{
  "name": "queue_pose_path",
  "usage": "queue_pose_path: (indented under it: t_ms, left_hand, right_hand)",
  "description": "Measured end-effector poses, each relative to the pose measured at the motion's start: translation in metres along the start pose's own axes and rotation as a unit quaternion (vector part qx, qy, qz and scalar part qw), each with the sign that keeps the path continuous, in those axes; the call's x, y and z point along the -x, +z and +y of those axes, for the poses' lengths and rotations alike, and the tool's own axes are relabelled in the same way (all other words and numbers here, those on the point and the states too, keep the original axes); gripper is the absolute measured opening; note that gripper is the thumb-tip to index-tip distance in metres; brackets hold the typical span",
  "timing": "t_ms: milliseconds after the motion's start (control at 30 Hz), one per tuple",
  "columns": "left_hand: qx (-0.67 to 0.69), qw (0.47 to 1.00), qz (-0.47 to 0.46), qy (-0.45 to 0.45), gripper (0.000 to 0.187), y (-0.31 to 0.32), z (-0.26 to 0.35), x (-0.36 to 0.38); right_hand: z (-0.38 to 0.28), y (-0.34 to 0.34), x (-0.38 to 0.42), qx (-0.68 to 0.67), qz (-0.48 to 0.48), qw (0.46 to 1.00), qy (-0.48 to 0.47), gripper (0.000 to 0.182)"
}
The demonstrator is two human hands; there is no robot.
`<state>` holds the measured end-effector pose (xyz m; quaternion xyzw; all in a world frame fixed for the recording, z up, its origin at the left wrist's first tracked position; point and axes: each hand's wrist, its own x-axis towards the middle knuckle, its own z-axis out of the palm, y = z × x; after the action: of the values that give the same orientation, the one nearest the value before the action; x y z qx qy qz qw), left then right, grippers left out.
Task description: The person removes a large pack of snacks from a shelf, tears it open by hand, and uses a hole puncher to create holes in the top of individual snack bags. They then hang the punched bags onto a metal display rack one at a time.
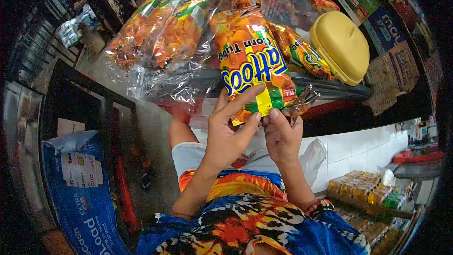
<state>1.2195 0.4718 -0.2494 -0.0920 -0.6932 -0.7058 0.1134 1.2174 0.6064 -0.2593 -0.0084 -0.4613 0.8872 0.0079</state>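
An orange, green and yellow snack bag [252, 52], its "Tattoos Corn Tube" print upside down, lies in front of me. My left hand [231, 132] pinches its near edge with the thumb in front and a finger stretched over the print. At the same edge, my right hand [283, 137] has its thumb pressed on the yellow and green strip. A shiny metal plier-like hole punch [303, 103] sticks out past the right fingers, its handles partly hidden by the hand. Another snack bag [304, 54] of the same kind lies just right of the first.
A large clear plastic sack [155, 28] of similar bags fills the table's left side. A yellow lidded container [339, 47] stands right of the bags. Torn cardboard [394, 75] hangs at the right edge. Bottles [368, 189] sit on a lower right shelf; a blue banner [85, 193] hangs left.
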Motion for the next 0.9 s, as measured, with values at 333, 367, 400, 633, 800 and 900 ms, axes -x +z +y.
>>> queue_pose_path:
  t_ms: [333,367,400,633,800,900]
  left_hand:
    - [0.112,0.992,0.009,-0.064,0.046,0.006,0.021,0.005]
    - [0.120,0.990,0.009,-0.074,0.046,0.004,0.022,0.005]
    - [0.129,0.988,0.010,-0.084,0.046,0.003,0.024,0.005]
    - [0.097,0.991,0.001,-0.097,0.045,-0.002,0.031,0.003]
    - [0.120,0.987,0.005,-0.103,0.045,0.000,0.030,0.000]
    - [-0.099,0.990,0.039,0.096,0.042,0.006,0.022,-0.001]
  right_hand:
    - [-0.015,0.000,-0.002,-0.035,-0.055,0.997,0.042,0.038]
    - [-0.015,0.000,-0.002,-0.035,-0.056,0.997,0.044,0.038]
    - [-0.015,0.000,-0.003,-0.032,-0.067,0.996,0.051,0.039]
    - [-0.016,0.000,-0.006,-0.013,-0.103,0.993,0.062,0.042]
    - [-0.015,-0.004,-0.007,-0.016,-0.104,0.993,0.043,0.042]
    - [-0.021,-0.004,-0.005,0.000,-0.100,0.995,0.006,0.041]
